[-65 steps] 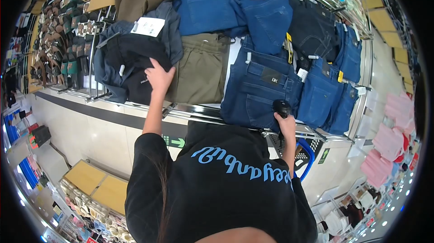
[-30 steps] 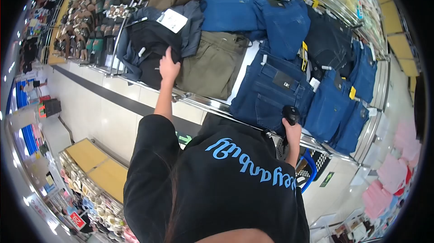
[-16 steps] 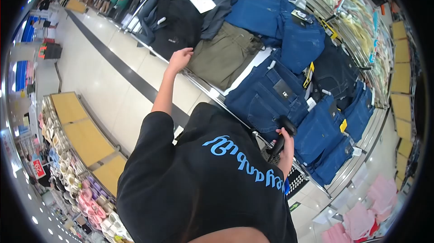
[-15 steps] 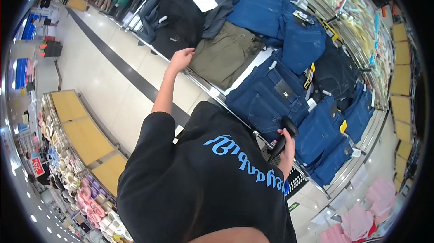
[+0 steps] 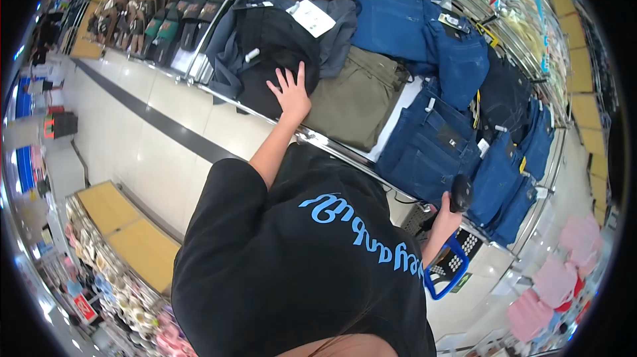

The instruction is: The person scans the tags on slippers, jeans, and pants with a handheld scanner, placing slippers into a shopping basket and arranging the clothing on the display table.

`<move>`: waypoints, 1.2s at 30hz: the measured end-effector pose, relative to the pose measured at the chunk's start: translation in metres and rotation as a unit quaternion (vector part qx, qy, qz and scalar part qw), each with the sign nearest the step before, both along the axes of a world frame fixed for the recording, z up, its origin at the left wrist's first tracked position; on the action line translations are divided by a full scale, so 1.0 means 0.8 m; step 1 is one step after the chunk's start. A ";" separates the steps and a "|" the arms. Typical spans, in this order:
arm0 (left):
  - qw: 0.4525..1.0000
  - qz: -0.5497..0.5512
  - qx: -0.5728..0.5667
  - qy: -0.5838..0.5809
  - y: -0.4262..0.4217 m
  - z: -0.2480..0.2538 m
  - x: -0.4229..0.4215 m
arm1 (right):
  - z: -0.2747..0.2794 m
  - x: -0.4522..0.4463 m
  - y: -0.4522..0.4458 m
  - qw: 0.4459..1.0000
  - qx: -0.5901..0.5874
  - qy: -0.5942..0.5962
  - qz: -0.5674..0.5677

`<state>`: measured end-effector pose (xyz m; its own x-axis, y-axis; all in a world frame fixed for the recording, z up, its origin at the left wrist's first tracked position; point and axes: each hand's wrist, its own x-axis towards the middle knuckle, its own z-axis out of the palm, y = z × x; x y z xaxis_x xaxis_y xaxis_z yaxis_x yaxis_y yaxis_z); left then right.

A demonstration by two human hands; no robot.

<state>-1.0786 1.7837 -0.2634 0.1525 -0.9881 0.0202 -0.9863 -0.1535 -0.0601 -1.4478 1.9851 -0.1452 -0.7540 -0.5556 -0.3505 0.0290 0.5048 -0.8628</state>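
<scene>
My left hand (image 5: pixel 292 97), fingers spread, lies on folded black trousers (image 5: pixel 265 35) at the table's front edge. A white tag (image 5: pixel 311 17) rests on the trousers' upper part. Beside that hand is a folded olive-green pair of trousers (image 5: pixel 355 101). My right hand (image 5: pixel 443 221) is wrapped round a black handheld barcode scanner (image 5: pixel 461 192), its rounded head showing above the fingers. The scanner is just in front of a folded pair of blue jeans (image 5: pixel 424 148); its grip is mostly hidden by my hand.
More folded jeans (image 5: pixel 391 15) are on the metal-railed display table (image 5: pixel 338 151). A blue-framed basket or cart part (image 5: pixel 454 284) is below my right hand. Sandals (image 5: pixel 142 5) stand at the far left, and shoes line a wooden-topped shelf (image 5: pixel 136 231). Pink garments (image 5: pixel 554 281) lie lower right.
My left hand has moved right and its fingers have spread over the black trousers. My right hand and the scanner have shifted right. The whole view has shifted too.
</scene>
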 end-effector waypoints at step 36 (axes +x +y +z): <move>0.785 -0.429 0.215 0.393 -0.055 -0.048 -0.083 | 0.037 0.142 -0.061 0.811 -0.241 -0.521 -0.109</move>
<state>-1.1446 1.7396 -0.3020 -0.7736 -0.6241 -0.1095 -0.4739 0.4553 0.7537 -1.3344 1.9362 -0.1157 -0.2869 -0.7104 -0.6426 0.9130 0.0002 -0.4079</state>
